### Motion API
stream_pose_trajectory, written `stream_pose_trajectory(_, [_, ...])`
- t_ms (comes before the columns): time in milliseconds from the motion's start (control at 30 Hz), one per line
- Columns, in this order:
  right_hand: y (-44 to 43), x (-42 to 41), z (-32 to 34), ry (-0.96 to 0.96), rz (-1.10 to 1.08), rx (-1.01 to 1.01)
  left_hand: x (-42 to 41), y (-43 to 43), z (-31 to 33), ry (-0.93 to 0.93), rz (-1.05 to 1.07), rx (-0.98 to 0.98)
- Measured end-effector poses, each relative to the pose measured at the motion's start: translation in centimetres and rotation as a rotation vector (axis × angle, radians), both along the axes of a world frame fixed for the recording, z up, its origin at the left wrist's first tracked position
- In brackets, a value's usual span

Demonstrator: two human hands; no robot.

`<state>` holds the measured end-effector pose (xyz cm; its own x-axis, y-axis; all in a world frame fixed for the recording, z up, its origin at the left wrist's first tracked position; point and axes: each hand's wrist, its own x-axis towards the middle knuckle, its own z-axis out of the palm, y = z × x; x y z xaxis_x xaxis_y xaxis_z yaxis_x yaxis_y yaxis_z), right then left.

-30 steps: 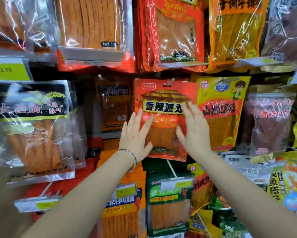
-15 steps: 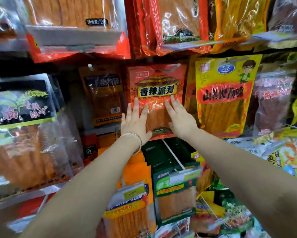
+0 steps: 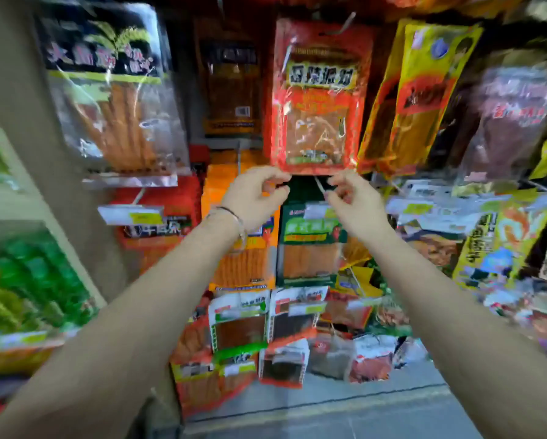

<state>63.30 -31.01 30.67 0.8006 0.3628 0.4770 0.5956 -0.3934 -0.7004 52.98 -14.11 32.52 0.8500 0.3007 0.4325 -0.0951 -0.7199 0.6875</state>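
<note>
Red packet hangs at 12 o'clock, its print smeared by motion blur. Left hand and right hand sit just under its bottom edge, fingers curled, tips at the corners. Can't tell whether they pinch the edge or only touch it. Green packet at 6 o'clock of it is partly hidden behind both hands.

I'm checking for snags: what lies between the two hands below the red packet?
In the head view, a thin white hook rod slants between the left hand and right hand, a green packet behind it.
</note>
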Motion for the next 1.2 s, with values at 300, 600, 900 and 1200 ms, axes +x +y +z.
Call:
stream_pose_trajectory(300, [-7.6, -20.2, -24.4, 0.789, 0.157, -0.349, -26.9, -8.1, -26.0, 0.974, 0.284, -0.494])
stream_pose_trajectory(600, [-8.9, -34.6, -34.1, 1.115, 0.424, -1.051, -46.8, -10.9, -35.4, 1.016, 0.677, -0.968])
stream_pose_trajectory(900, [6.0, -39.1, -34.3, 1.131, 0.498, -1.208, -57.9, 0.2, -36.6, 1.06, 0.824, -1.152])
stream_pose_trajectory(1200, [26.1, -45.7, -33.1, 1.192, 0.515, -0.745, -62.4, 17.4, -33.9, 0.78, 0.78, -1.261])
